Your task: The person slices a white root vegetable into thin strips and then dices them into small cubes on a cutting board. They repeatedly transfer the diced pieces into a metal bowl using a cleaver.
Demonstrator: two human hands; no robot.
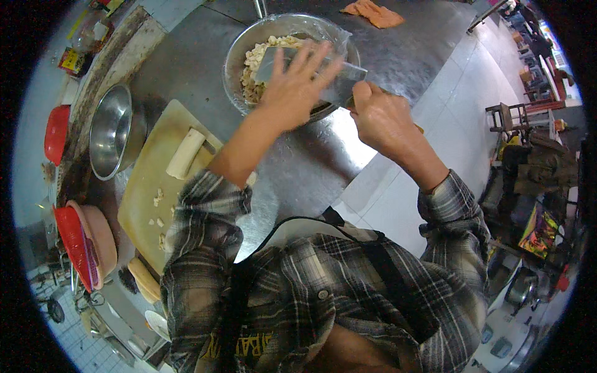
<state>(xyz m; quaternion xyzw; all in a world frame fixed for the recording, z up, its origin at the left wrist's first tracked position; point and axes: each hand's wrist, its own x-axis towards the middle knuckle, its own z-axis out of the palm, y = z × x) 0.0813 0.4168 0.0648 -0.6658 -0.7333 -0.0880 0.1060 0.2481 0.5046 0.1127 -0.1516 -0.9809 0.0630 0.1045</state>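
My right hand grips the handle of a cleaver, its broad blade lying over a round steel bowl. Fingers spread, my left hand is over the flat of the blade; whether it touches the metal I cannot tell. Small pale diced pieces lie in the bowl, partly hidden by the blade and hand. Clear plastic film lines the bowl's rim. Left of my forearm is a yellowish cutting board with a thick, pale peeled vegetable piece and scattered bits.
A steel basin stands left of the board, near a red bowl and a pink plastic basin. Another pale long piece lies below the board. An orange cloth lies at the far side of the metal table.
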